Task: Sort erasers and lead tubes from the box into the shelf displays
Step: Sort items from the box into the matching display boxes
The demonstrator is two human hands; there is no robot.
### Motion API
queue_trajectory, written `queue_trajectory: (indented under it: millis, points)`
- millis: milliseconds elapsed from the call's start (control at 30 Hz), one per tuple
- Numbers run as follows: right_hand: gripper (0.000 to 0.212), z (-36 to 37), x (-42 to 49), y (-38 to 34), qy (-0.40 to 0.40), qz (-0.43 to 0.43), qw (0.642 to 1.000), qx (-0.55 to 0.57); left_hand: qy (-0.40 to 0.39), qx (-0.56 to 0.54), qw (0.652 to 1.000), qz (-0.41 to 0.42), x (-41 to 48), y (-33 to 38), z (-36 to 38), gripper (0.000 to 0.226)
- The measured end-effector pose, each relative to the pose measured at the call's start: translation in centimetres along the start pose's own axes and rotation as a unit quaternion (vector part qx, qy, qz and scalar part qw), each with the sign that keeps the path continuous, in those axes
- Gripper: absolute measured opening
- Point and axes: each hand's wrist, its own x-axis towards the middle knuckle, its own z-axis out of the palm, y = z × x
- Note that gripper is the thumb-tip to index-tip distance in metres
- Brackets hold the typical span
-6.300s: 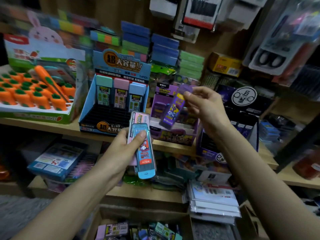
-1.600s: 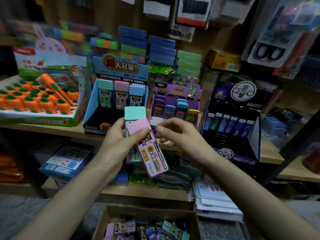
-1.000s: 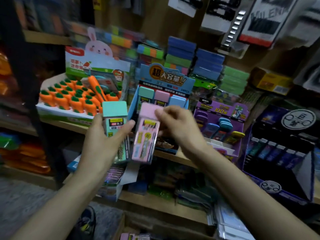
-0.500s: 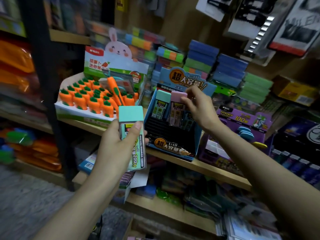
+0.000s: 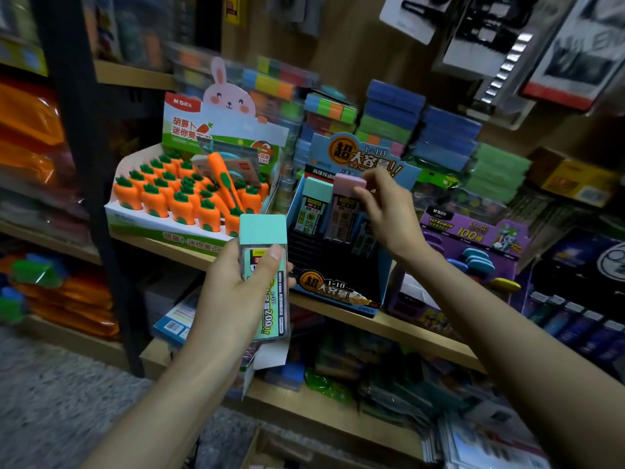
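- Cardboard box (image 5: 270,450): only a corner shows at the bottom edge of the frame. It is too dark and cropped to make out its contents.
- Left hand (image 5: 233,299): lower centre. Its fingers are curled round a mint-capped lead tube (image 5: 267,265) and the thumb is pressed across the label. The tube is held upright, cap uppermost, in front of the wooden shelf (image 5: 406,330) and clear of every display.
- Right hand (image 5: 389,214): centre of frame, reaching over the blue display box (image 5: 338,289). Thumb and fingertips pinch the cap of a pink-capped lead tube (image 5: 348,184), and the remaining fingers are loosely bent.
- Pink-capped lead tube: it stands upright in the back row of the blue display box. Its lower end appears to sit in a slot, though blur prevents confirmation.
- Green-capped lead tube (image 5: 314,204): it stands in the same back row, just left of the pink one and touching or nearly touching it.
- Carrot display tray (image 5: 162,225): on the same shelf, directly left of the blue box. It is filled with rows of orange carrot-shaped items under a rabbit header card.
- Purple display (image 5: 473,231): right of the blue box, holding rounded blue and yellow pieces.
- Stacked coloured blocks (image 5: 389,113): blue and green blocks against the rear wall, behind the displays.
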Motion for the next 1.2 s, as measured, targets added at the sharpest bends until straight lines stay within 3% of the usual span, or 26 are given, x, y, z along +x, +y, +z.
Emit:
queue_trajectory:
  millis: [300, 433, 567, 700, 800, 900, 1033, 1100, 1200]
  points:
    - [0.020, 1.0, -0.5, 0.1, -0.031, 0.001, 0.999, -0.010, -0.001, 0.000, 1.000, -0.001, -0.1, -0.2, -0.1, 0.012]
    - [0.011, 0.9, -0.3, 0.2, -0.015, -0.054, 0.989, -0.137, -0.036, 0.015, 0.999, 0.005, -0.1, -0.2, -0.3, 0.016]
    - [0.013, 0.3, 0.3, 1.0, -0.050, -0.051, 0.966, -0.250, -0.079, -0.028, 0.996, 0.022, 2.2, 1.4, -0.2, 0.022]
    - [0.026, -0.9, -0.1, 0.7, -0.059, -0.044, 0.967, -0.244, -0.137, 0.078, 0.983, 0.093, 7.9, 3.6, 1.5, 0.022]
    - [0.023, -1.5, -3.0, -0.2, -0.042, -0.042, 0.978, -0.201, -0.181, 0.142, 0.968, 0.101, 11.7, 4.6, 3.2, 0.020]
    - [0.023, -0.9, -6.8, -0.7, -0.091, -0.024, 0.986, -0.140, -0.213, 0.282, 0.927, 0.123, 14.7, 4.4, 3.9, 0.017]
    - [0.047, 1.4, -10.1, -0.6, -0.160, 0.011, 0.978, -0.134, -0.253, 0.400, 0.865, 0.165, 16.4, 3.2, 3.4, 0.019]
    - [0.055, 2.3, -10.8, -0.8, -0.167, 0.004, 0.971, -0.174, -0.267, 0.435, 0.839, 0.187, 16.6, 2.5, 3.2, 0.020]
    - [0.044, 2.7, -11.0, -0.8, -0.135, -0.020, 0.970, -0.202, -0.288, 0.480, 0.796, 0.230, 16.9, 2.0, 3.4, 0.019]
